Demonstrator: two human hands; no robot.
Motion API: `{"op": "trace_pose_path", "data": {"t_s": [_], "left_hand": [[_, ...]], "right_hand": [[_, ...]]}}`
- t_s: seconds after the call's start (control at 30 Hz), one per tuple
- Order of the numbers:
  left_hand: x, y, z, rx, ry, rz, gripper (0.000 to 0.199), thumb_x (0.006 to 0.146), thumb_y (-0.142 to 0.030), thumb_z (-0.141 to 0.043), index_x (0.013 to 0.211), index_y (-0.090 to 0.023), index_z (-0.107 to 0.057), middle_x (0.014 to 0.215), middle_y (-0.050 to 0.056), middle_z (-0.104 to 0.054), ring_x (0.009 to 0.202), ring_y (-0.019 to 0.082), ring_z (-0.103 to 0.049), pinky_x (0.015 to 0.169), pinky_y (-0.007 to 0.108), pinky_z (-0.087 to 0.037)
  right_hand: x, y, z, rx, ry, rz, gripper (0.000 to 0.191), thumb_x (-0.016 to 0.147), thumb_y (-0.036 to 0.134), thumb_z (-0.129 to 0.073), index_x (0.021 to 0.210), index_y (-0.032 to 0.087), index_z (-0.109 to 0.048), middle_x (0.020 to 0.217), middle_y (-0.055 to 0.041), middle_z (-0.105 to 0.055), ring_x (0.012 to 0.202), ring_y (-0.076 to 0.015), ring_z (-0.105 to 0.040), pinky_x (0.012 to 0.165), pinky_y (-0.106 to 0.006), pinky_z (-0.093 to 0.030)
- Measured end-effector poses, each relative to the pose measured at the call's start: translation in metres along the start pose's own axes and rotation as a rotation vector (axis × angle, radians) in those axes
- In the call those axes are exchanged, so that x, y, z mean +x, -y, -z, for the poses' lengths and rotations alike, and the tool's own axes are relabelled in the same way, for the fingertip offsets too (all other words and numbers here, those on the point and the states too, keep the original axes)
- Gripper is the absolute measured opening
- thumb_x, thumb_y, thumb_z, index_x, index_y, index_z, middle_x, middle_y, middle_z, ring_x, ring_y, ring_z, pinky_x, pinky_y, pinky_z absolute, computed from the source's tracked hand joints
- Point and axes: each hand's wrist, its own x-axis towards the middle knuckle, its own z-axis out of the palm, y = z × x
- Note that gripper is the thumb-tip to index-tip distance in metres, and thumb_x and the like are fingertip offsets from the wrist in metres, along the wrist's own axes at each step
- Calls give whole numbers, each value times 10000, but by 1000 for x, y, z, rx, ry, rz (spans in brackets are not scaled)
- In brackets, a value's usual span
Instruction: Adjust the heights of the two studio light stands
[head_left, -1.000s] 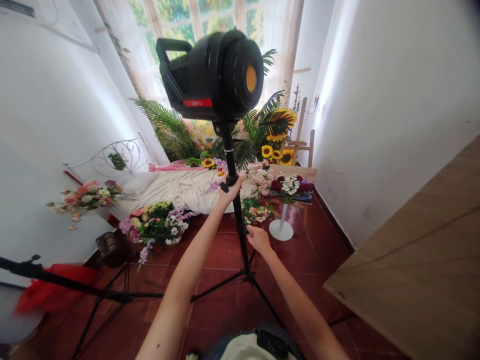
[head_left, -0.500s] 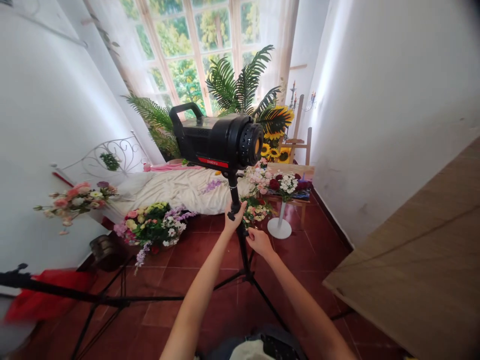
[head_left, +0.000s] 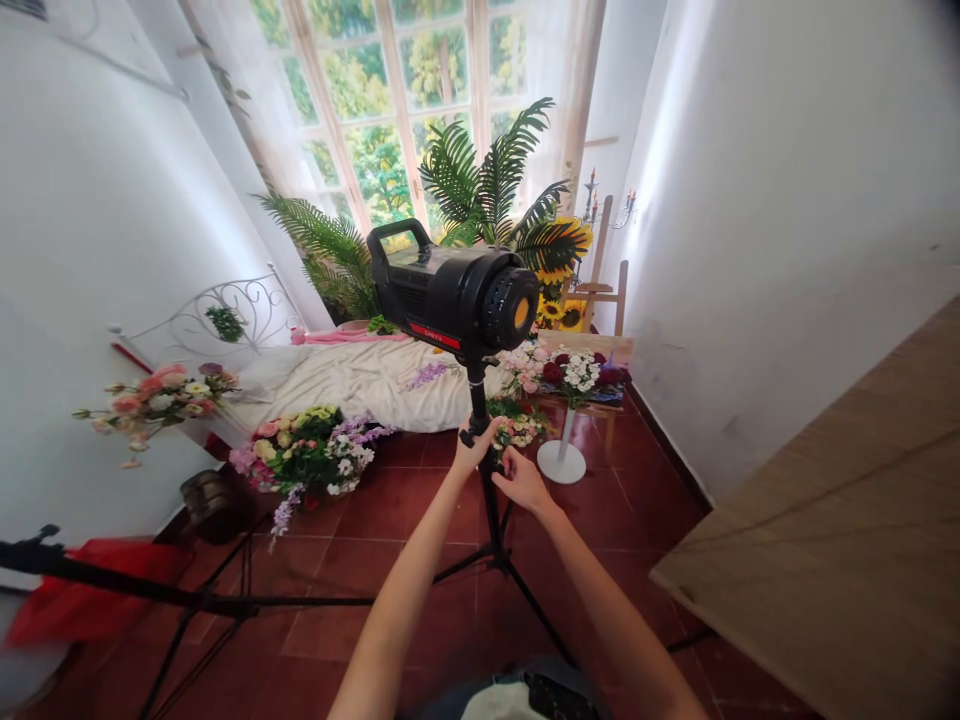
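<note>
A black studio light [head_left: 457, 295] with a top handle and a red label sits on a black stand [head_left: 491, 515] in the middle of the view, its round front facing right. My left hand [head_left: 476, 447] is wrapped round the stand's upper pole, just below the light, beside a knob. Slightly lower and to the right, my right hand [head_left: 523, 480] has its fingers curled close against the pole; whatever lies between them is too small to make out. The stand's legs spread on the red tiled floor.
Flower bunches [head_left: 307, 450] lie left, before a bed [head_left: 375, 380]. A white-based flower stand [head_left: 561, 462] is behind my right hand. Another black stand [head_left: 225, 603] crosses the lower left near a red cloth [head_left: 97, 590]. A wooden panel [head_left: 840, 530] fills the lower right.
The light has turned a little on its stand and shows slightly further right and lower. My right hand's fingers have shifted a little on the pole. My left hand keeps its hold.
</note>
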Motion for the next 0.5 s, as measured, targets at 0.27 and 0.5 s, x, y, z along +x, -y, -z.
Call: {"op": "trace_pose_path", "data": {"t_s": [0.27, 0.5], "left_hand": [[-4, 3, 0, -3, -28, -17, 323, 707, -482, -632, 661, -167, -580, 589, -11, -545, 543, 105, -503, 568, 234, -406], [-7, -1, -1, -72, -36, -6, 307, 689, -464, -654, 659, -166, -585, 611, 0, -565, 565, 109, -515, 590, 232, -417]], "right_hand": [[-10, -13, -15, 172, -68, 9, 233, 765, 394, -537, 741, 226, -377, 588, 75, -389, 505, -100, -391, 510, -216, -322], [-12, -21, -21, 218, -102, -116, 342, 866, 542, -369, 779, 224, -459, 578, 38, -511, 550, -140, -508, 573, -246, -398]]}}
